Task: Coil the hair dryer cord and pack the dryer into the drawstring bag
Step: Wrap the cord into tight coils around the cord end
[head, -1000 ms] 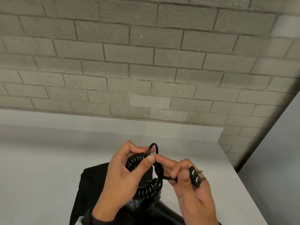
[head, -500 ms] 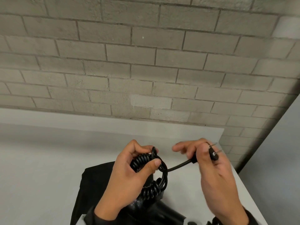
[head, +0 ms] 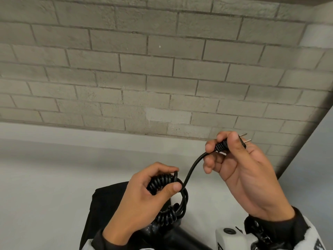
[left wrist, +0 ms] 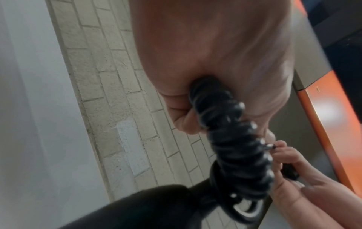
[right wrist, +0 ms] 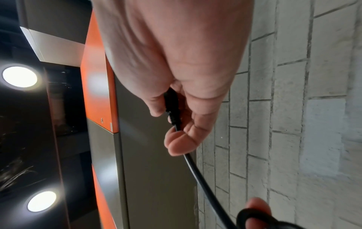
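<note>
My left hand (head: 151,193) grips the bunched black spiral cord (head: 162,181) of the hair dryer, thumb pressed over its loops; the same coil (left wrist: 233,139) fills the left wrist view. My right hand (head: 234,159) pinches the black plug (head: 223,146), prongs pointing up and right, and holds the straight end of the cord (right wrist: 197,172) stretched up from the coil. The black hair dryer body (head: 173,237) lies low in the head view, below the coil. Under it lies the black drawstring bag (head: 108,201), flat on the white table (head: 45,186).
A grey brick wall (head: 162,69) rises behind the table. The table's right edge (head: 281,179) runs close beside my right hand. An orange and grey cabinet (right wrist: 101,93) and ceiling lights show in the wrist views.
My right hand has lifted the plug up and to the right, drawing the straight cord end out from the coil. The left hand stays gripping the coil.
</note>
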A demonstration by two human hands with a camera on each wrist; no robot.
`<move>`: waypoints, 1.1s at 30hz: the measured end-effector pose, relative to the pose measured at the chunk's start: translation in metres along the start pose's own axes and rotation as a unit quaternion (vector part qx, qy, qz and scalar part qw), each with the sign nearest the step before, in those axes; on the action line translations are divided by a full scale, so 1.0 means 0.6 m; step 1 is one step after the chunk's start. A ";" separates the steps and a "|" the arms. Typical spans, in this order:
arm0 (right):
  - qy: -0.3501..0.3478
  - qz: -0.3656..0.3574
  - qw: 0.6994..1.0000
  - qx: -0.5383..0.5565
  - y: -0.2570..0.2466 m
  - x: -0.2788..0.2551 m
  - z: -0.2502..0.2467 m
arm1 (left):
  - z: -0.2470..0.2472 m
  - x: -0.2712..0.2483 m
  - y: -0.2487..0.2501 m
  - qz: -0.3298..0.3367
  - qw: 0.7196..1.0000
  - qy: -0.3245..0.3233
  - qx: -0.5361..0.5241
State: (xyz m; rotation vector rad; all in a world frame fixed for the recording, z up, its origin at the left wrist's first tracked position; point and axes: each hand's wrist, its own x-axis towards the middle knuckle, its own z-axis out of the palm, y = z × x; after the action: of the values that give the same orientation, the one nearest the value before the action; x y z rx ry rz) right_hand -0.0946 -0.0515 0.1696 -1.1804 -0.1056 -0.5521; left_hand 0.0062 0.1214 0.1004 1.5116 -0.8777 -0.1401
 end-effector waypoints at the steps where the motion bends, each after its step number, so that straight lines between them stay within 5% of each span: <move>1: 0.005 0.003 1.000 0.002 -0.001 0.002 0.000 | 0.000 0.000 0.001 -0.002 1.000 -0.007 -0.001; 22: 0.020 -0.012 0.999 0.045 -0.018 0.025 -0.004 | 0.007 0.003 0.005 0.037 0.998 -0.055 0.006; 33: 0.123 0.037 0.991 -0.043 0.047 0.006 -0.091 | -0.004 0.000 -0.001 0.009 0.999 0.041 0.008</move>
State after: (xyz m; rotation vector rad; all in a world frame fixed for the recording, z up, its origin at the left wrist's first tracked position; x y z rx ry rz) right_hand -0.0896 -0.0941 0.1256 -1.1860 0.1732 -0.6366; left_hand 0.0076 0.1232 0.1000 1.5134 -0.8283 -0.0566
